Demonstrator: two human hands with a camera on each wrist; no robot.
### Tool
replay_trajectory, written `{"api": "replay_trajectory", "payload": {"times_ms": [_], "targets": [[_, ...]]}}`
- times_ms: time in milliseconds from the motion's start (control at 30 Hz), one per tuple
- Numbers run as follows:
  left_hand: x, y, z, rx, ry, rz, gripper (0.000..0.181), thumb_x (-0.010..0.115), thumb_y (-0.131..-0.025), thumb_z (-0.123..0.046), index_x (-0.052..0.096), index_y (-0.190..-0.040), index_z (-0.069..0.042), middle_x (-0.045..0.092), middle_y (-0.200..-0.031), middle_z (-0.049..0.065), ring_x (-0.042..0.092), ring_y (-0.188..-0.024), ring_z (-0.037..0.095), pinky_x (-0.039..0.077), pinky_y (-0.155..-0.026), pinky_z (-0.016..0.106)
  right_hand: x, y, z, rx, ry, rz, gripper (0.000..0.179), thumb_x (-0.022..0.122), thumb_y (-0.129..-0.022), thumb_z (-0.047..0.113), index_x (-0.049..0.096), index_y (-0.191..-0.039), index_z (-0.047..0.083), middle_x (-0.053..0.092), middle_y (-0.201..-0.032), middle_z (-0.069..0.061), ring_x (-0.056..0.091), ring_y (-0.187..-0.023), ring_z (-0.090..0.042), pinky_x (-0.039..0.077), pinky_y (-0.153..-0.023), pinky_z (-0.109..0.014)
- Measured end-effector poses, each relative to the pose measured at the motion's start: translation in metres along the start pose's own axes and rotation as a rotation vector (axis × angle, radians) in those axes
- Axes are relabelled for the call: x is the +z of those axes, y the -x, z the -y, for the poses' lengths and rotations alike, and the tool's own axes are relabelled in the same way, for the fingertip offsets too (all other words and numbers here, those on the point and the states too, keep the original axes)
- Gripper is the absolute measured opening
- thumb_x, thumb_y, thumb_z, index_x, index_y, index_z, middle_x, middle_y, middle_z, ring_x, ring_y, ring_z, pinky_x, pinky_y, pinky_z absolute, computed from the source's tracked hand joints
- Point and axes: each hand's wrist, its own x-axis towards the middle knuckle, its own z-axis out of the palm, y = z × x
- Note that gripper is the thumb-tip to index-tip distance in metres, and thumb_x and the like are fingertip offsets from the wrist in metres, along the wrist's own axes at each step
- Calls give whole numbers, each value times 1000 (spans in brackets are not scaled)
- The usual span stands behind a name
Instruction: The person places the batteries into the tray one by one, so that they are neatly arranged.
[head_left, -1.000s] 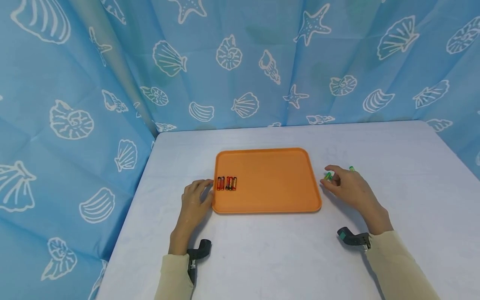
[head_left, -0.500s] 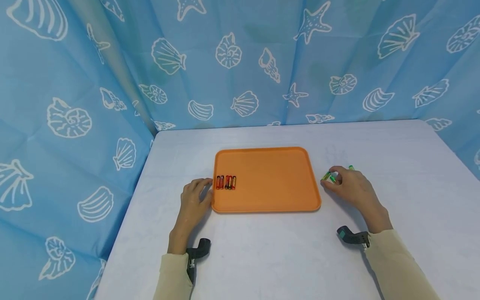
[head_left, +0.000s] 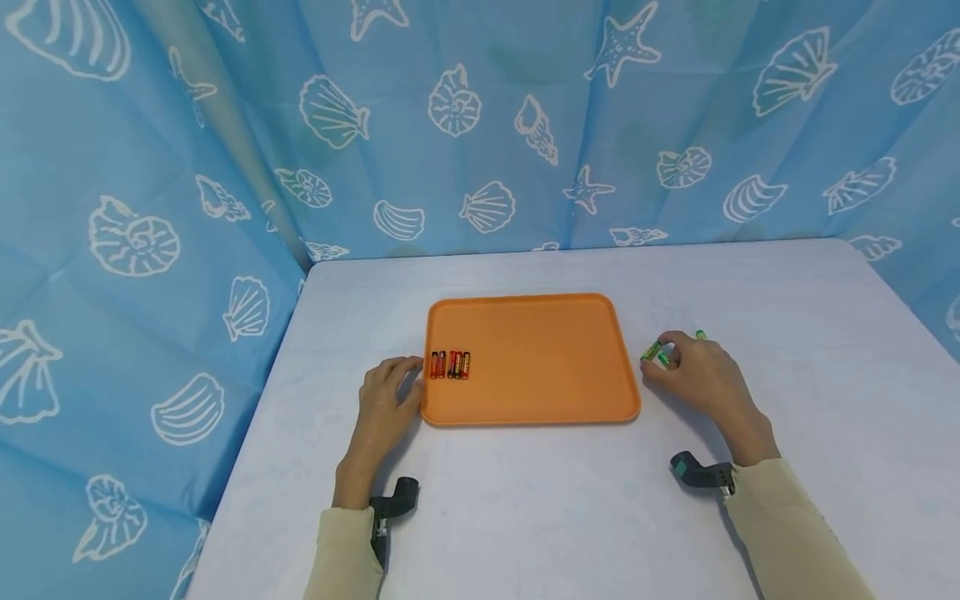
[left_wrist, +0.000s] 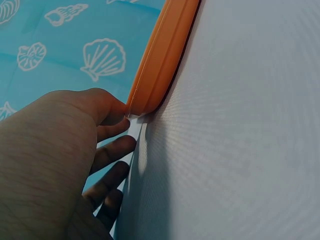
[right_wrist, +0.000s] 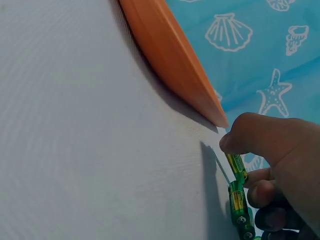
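Note:
My right hand [head_left: 701, 371], just right of the orange tray [head_left: 540, 417], pinches a green battery [head_left: 651, 351] between thumb and forefinger. Beneath that hand lies a second green battery [head_left: 664, 359]; the right wrist view shows another green battery [right_wrist: 238, 202] and more ends partly hidden by the fingers. Beyond the knuckles a further green battery [head_left: 701, 335] pokes out. At the tray's left rim, my left hand [head_left: 386, 404] rests with relaxed fingers, its thumb touching the edge. Several red batteries [head_left: 450, 365] lie side by side in the tray near its left side.
A white cloth [head_left: 540, 508] covers the table. Behind and to the left hangs a blue curtain [head_left: 420, 167] with white shell prints. Each wrist carries a black camera mount, one at the left [head_left: 397, 497] and one at the right [head_left: 697, 471].
My right thumb and forefinger have closed on a green battery, which has turned slightly and now shows between the fingertips. The left hand stays at the tray rim.

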Motion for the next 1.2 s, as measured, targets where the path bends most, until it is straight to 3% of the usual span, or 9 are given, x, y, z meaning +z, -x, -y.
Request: {"api": "replay_trajectory", "payload": {"times_ms": [333,733,967,1200], "targets": [[-2,0,1,3,-2,-10,38,56,-101,-25,60,-137,-15,52,-139,8,35,-137,31,22,-114,54,-1,-2,20,-134,-63,-35,46,73,-90,34,61,-118,-1,51,-67,1,45,-57,-16,36,-53,-31],[0,-2,2,0,-5,-3,38,57,-101,-24,60,-137,-16,51,-140,9,35,-137,32,23,-114,54,21,-9,51,-288,-151,-10,38,77,-88,28,65,-115,3,47,-67,6,44,-58,-12,37,-55,-29],[0,-2,1,-17,-4,6,38,56,-101,-27,60,-137,-16,51,-141,7,33,-138,30,24,-114,53,31,-12,72,-302,-204,49,41,77,-88,30,65,-119,5,50,-67,7,46,-59,-11,39,-56,-29],[0,0,3,14,10,-13,37,57,-100,-25,61,-135,-14,53,-139,9,36,-136,33,24,-112,56,39,-14,87,-333,-220,59,44,78,-87,31,65,-121,5,49,-66,8,45,-57,-10,38,-54,-27]]}}
